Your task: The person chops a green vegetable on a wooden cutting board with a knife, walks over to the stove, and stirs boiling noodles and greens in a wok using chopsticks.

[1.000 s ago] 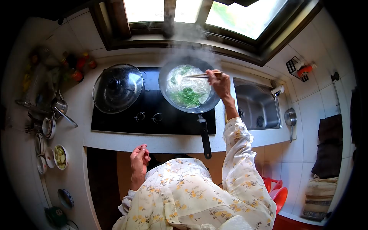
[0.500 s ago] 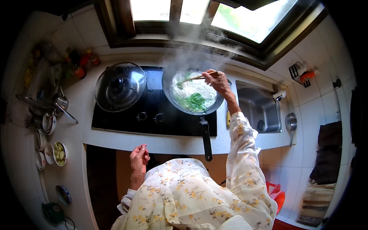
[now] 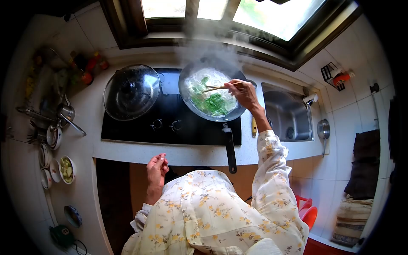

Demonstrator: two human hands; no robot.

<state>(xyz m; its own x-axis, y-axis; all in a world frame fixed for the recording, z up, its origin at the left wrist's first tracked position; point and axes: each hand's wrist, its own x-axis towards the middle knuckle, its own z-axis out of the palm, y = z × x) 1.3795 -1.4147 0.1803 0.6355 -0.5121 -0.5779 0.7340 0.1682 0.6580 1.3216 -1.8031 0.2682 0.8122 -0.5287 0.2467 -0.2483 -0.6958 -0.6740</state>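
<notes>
Steam rises from a wok (image 3: 185, 87) on the black cooktop (image 3: 140, 135). White noodles (image 3: 205, 77) and green leaves (image 3: 215, 103) lie in its cloudy liquid. My right hand (image 3: 243, 93) reaches over the wok's right rim, closed on wooden chopsticks (image 3: 215, 88) whose tips point left into the noodles. The wok's black handle (image 3: 230, 151) sticks out over the front counter edge. My left hand (image 3: 157, 168) is held low in front of the counter, fingers curled in against the thumb, with nothing visible in them.
A large dark lid (image 3: 131, 92) covers the cooktop's left side. At right is a steel sink (image 3: 285, 117), with a yellow-handled tool (image 3: 254, 127) beside it. A bowl of cut pale green pieces (image 3: 66, 169) and several small bowls stand on the left counter. A window (image 3: 272, 19) is behind.
The chopsticks have shifted within the wok, and the green leaves are spread differently among the noodles. My left hand stays low, with its fingers turned slightly. The whole view has tilted a little.
</notes>
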